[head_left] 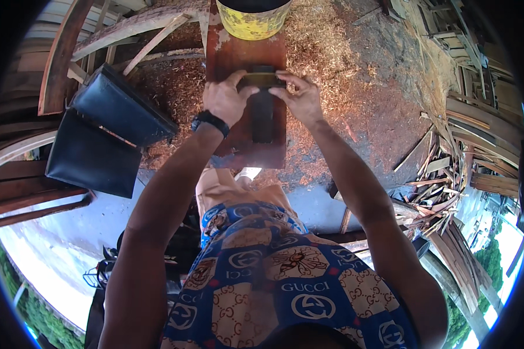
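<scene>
My left hand (pixel 224 100), with a dark watch on its wrist, pinches one end of a short flat brownish bar (pixel 261 80). At the bar's other end are the thumb and fingers of my right hand (pixel 304 100). The bar lies crosswise over the far part of a long dark slab (pixel 262 119), which looks like a sharpening stone. Under the slab is a reddish-brown wooden board (pixel 228 58). My fingers cover both ends of the bar, and its exact kind cannot be made out.
A yellow bucket (pixel 254 23) stands on the board's far end. Wood shavings (pixel 320 41) litter the ground. To the left are two black padded panels (pixel 93 154) and curved wooden pieces (pixel 134 26). Scrap wood (pixel 442 186) is heaped at the right.
</scene>
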`<action>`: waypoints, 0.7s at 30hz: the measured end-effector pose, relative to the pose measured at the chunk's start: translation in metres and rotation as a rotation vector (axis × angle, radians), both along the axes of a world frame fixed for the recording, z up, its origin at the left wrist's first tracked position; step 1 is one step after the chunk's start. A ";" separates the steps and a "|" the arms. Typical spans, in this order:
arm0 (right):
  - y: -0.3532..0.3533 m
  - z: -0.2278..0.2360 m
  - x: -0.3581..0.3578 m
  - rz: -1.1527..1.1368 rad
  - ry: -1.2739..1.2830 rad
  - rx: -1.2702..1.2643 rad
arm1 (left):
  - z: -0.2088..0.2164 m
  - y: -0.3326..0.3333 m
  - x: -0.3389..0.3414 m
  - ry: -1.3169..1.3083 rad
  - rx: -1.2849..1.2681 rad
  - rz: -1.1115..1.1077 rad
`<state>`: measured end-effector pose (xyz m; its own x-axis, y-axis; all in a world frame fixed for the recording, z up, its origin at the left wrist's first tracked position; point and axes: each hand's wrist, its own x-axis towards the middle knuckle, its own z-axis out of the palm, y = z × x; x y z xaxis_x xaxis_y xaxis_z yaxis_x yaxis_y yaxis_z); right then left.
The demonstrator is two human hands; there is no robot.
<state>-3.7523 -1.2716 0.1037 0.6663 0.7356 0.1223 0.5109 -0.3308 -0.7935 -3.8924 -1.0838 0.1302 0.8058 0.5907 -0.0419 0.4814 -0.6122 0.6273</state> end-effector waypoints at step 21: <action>-0.025 -0.003 -0.030 -0.090 0.045 0.087 | -0.007 -0.054 -0.035 -0.168 0.191 -0.189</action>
